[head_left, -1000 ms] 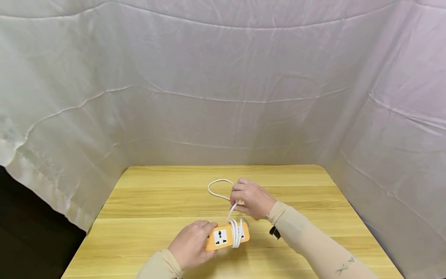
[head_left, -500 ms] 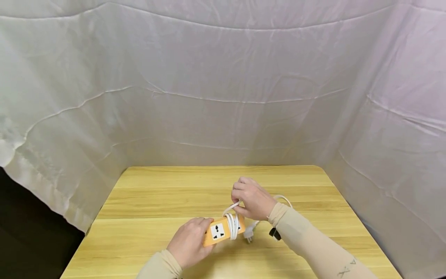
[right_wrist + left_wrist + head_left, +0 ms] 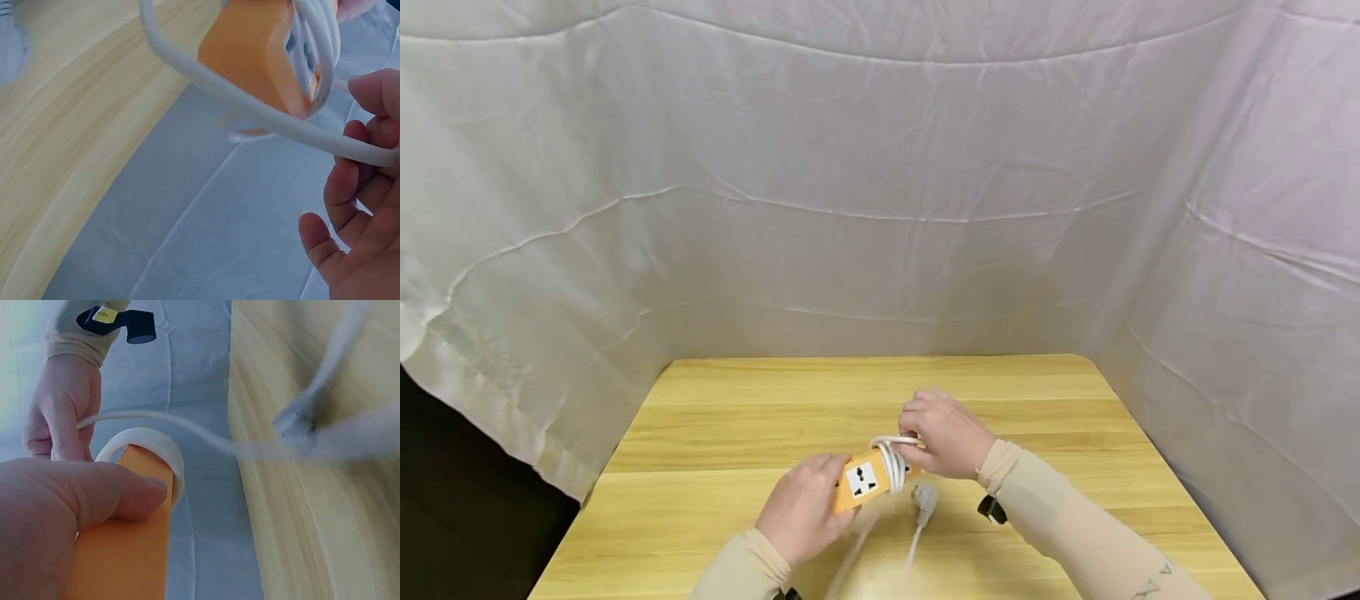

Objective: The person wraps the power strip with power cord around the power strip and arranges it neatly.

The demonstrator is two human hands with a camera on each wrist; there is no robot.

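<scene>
My left hand (image 3: pixel 805 508) grips one end of an orange power strip (image 3: pixel 844 497) with white sockets, its thumb lying along the orange side in the left wrist view. Several turns of white cord (image 3: pixel 892 468) wrap the strip's other end. Just beyond those turns, my right hand (image 3: pixel 947 435) holds the cord between thumb and curled fingers. In the right wrist view the cord (image 3: pixel 250 107) runs taut-looking past the strip into that hand. The white plug (image 3: pixel 926 498) hangs below the strip, with loose cord (image 3: pixel 854 550) blurred by motion near the left hand.
A wooden table (image 3: pixel 737 417) lies beneath both hands. Grey fabric curtains (image 3: pixel 880 267) enclose its back and sides, with a black area (image 3: pixel 467 492) at the left. A black strap device (image 3: pixel 992 508) sits under the right wrist.
The loose cord and plug have swung round, from beyond the strip, past its right end, to its near side. The strip has risen slightly in view and tilts more. Both hands keep hold.
</scene>
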